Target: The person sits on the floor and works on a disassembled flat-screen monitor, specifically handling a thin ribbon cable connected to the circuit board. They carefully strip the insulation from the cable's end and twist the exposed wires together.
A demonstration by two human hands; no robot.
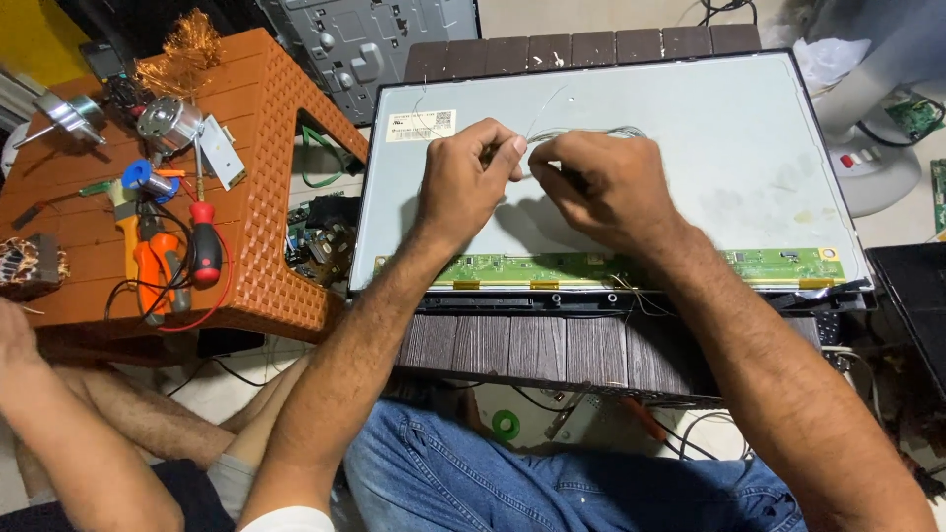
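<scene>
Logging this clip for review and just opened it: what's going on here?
A seated person has both hands over a bare display panel lying flat on a dark slatted table. The left hand and right hand pinch a bundle of thin grey wires between their fingertips above the panel's back. A green circuit strip runs along the panel's near edge. To the left, an orange plastic stool holds a screwdriver and pliers.

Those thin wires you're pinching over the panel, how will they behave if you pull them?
The thin wires look floppy: they curve loosely beyond both hands. Probably very light and fragile, given how fine they appear. They may slip, since only fingertips pinch them.
</scene>
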